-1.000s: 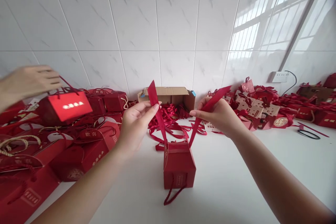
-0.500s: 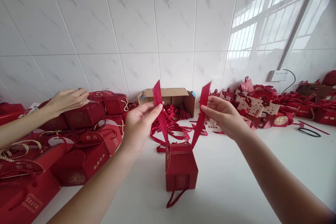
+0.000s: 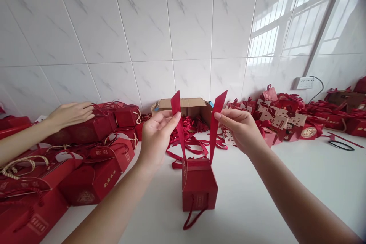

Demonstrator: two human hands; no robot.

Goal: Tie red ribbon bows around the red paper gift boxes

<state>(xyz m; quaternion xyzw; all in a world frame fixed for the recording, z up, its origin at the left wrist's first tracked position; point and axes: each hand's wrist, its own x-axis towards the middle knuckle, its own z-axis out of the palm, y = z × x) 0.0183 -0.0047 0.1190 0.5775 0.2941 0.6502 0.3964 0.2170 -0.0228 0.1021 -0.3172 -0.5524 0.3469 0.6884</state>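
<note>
Pinching: left hand (image 3: 156,137) and right hand (image 3: 238,127) each grip a red satin ribbon (image 3: 214,129) end, raised.
Below: small red card gift box (image 3: 199,185).
Room: bare white worktop (image 3: 300,183) at 3 o'clock.

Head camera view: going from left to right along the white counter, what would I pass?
Another person's hand on the heap of red paper gift boxes → left hand pinching one red ribbon end → right hand pinching the other ribbon end → white wall socket → black ring.

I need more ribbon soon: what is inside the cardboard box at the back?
The cardboard box lies open toward the camera with red ribbons spilling from its mouth. Its deeper inside is covered by the left hand and right hand.
</note>
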